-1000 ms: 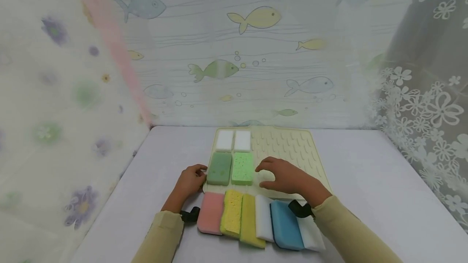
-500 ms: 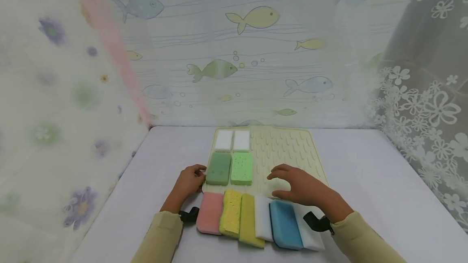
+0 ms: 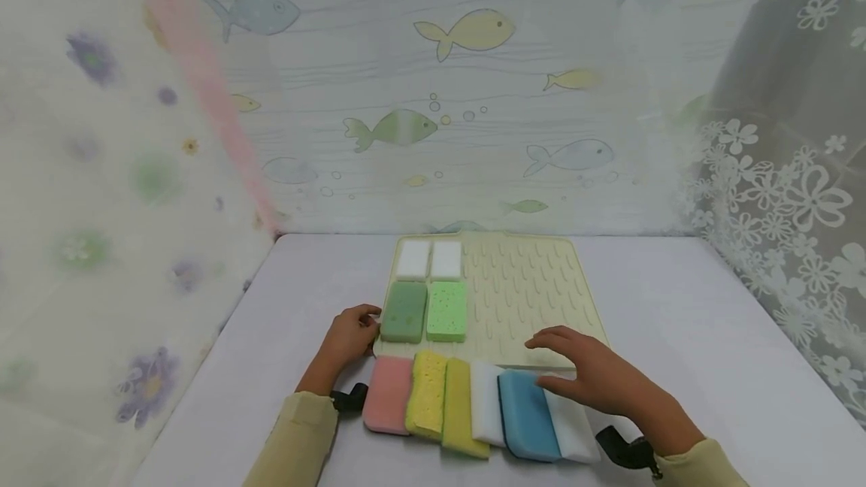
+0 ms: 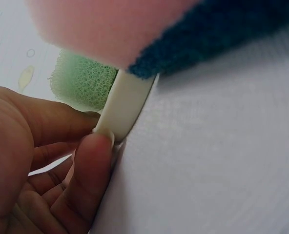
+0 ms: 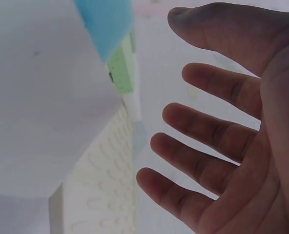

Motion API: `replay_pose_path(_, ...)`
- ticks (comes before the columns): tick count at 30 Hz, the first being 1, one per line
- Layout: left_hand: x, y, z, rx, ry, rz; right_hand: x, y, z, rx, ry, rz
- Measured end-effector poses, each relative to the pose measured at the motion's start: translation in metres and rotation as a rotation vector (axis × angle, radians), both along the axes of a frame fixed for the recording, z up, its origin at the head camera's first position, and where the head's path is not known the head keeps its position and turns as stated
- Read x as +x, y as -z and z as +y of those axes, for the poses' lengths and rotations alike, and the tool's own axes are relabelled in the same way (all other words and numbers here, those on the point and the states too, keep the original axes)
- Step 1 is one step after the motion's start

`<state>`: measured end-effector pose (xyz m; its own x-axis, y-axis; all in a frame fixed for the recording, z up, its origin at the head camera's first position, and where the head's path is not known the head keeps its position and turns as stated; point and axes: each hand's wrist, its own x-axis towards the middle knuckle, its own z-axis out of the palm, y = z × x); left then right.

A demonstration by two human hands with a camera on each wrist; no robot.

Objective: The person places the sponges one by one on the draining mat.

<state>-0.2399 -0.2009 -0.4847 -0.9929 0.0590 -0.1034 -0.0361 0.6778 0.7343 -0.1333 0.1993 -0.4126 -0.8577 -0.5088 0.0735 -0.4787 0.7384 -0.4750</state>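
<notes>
A cream drying mat [image 3: 528, 284] with raised drop-shaped ridges lies on the white table. At its left edge my left hand [image 3: 352, 333] pinches the rim between thumb and forefinger, as the left wrist view shows. A dark green sponge [image 3: 404, 312] and a light green one with holes stand side by side on the mat, behind them two white sponges [image 3: 413, 260]. My right hand [image 3: 598, 374] has its fingers spread and holds nothing. It hovers over the right end of the front row, near the blue sponge [image 3: 529, 423] and a white sponge [image 3: 571, 431].
Along the mat's front edge, the row also has a pink sponge [image 3: 388, 394] with a dark scouring side, a bright yellow sponge [image 3: 428, 397], an olive-yellow one [image 3: 465, 412] and another white one [image 3: 487, 404], some leaning on each other. Patterned curtains [image 3: 433, 96] surround the table.
My right hand has drawn back from beside the light green sponge, moving right and towards me to above the front row. The left hand keeps its place at the mat's rim.
</notes>
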Motion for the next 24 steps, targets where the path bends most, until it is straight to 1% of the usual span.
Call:
replay_pose_path(6,0.001,-0.001,-0.001,-0.002,0.002,0.002,0.013,0.003,0.008,0.008,0.042,-0.032)
replay_pose_path(11,0.0,-0.001,-0.001,0.007,-0.005,-0.008,0.023,0.004,0.015,0.007,0.035,-0.025)
replay_pose_path(16,0.001,-0.001,-0.001,0.004,-0.005,-0.007,0.031,0.01,0.019,0.0,0.043,-0.078)
replay_pose_path(22,-0.001,0.0,-0.001,-0.001,-0.008,-0.008,0.038,0.016,0.023,0.03,0.06,-0.124)
replay_pose_path(24,-0.001,0.0,-0.001,0.001,-0.007,-0.009,0.039,0.016,0.024,0.03,0.066,-0.155)
